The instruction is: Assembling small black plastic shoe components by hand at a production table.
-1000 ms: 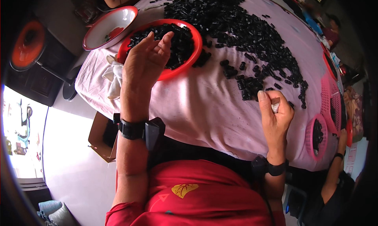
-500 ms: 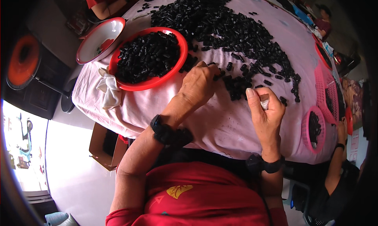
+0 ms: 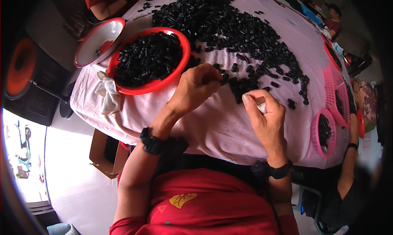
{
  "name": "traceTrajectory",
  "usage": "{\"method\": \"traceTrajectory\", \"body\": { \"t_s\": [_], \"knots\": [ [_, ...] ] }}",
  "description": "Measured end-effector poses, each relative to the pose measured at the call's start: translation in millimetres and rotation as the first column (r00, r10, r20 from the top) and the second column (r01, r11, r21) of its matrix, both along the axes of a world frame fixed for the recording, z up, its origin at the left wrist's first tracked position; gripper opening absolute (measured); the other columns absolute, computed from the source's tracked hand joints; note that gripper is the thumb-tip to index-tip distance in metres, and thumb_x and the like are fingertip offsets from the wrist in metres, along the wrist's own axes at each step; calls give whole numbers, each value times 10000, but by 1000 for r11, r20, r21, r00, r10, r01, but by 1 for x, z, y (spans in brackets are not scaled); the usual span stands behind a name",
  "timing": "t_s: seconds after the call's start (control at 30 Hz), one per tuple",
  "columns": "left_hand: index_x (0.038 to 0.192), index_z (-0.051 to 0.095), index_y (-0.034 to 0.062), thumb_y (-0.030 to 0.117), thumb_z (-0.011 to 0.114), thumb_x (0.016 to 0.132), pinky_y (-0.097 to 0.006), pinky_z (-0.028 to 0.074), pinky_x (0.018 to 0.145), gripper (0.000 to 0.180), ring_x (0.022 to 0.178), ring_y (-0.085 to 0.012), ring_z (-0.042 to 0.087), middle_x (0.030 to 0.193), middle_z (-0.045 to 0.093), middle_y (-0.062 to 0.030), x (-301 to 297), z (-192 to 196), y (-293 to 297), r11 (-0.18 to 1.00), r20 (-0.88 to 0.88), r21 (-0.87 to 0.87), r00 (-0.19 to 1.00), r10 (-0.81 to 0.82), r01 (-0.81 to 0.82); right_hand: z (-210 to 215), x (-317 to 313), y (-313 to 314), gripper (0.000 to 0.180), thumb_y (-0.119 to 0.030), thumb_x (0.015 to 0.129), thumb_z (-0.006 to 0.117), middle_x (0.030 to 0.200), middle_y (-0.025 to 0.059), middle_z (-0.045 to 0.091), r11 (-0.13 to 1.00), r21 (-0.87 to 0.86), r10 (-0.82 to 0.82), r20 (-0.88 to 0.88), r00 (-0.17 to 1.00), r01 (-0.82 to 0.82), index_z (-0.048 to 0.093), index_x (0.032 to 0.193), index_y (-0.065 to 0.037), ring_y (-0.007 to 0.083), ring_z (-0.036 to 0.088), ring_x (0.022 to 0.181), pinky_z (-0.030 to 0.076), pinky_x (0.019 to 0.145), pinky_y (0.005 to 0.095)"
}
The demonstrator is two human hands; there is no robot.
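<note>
My left hand (image 3: pixel 195 86) is closed in a pinch, with a small black cylinder (image 3: pixel 224 79) at its fingertips. Just to the right, my right hand (image 3: pixel 267 119) is curled, thumb up, around a small white piece (image 3: pixel 262 108); its fingers hide most of that piece. Both hands hover at the near side of a small cluster of black cylinders (image 3: pixel 241 88). Beyond it a large heap of the same parts (image 3: pixel 229 26) spreads over the pink cloth (image 3: pixel 208 132). Left of my left hand, a red basin (image 3: pixel 144 89) is filled with these black parts.
A white cloth glove or rag (image 3: pixel 107 93) lies beside the basin. A red-rimmed white bowl (image 3: pixel 92 42) stands behind it. At right are pink baskets (image 3: pixel 315 134) with dark pieces inside. Other people sit at the far left, far right and near right. An open cardboard box (image 3: pixel 107 153) is below the table edge.
Both hands have shifted a little to the left, the left wrist turning slightly. The whole view has also slid a little. The heap and basin look unchanged.
</note>
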State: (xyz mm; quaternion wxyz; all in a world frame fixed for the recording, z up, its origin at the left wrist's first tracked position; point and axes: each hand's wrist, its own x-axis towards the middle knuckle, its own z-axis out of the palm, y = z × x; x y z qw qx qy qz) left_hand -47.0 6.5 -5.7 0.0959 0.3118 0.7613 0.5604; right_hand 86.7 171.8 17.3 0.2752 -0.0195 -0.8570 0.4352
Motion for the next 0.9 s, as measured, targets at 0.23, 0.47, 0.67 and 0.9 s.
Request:
{"method": "traceTrajectory", "body": {
  "t_s": [0.23,0.47,0.67,0.9],
  "knots": [
    [992,601,35,53,651,875,-204,475,724,129,804,-54,576,868,613,5,27,18,-6,884,326,399,863,-386,245,4,2,-4,170,-108,885,665,670,32,643,996,-50,78,27,997,-76,634,1027,-19,69,586,578,452,526,231],
    [998,603,36,94,664,883,-208,474,713,142,796,-57,579,864,616,6,35,22,-5,837,335,493,836,-433,236,-5,1,0,165,-101,885,660,633,5,609,990,-79,121,12,993,-119,636,1028,-23,45,546,555,418,507,214],
    [1020,613,36,190,676,889,-211,475,674,212,746,-72,588,851,621,-6,37,26,-6,863,476,445,754,-453,237,-8,0,-2,166,-112,883,661,632,9,609,990,-58,134,37,990,-132,634,1020,-24,52,549,555,419,506,218],
    [1041,613,22,155,671,888,-214,475,662,211,750,-86,600,874,627,-21,36,19,-6,802,514,559,670,-535,212,-9,0,-1,168,-125,880,662,631,12,610,990,-34,139,52,989,-138,631,1010,-24,60,552,554,420,505,223]
  ]
}}
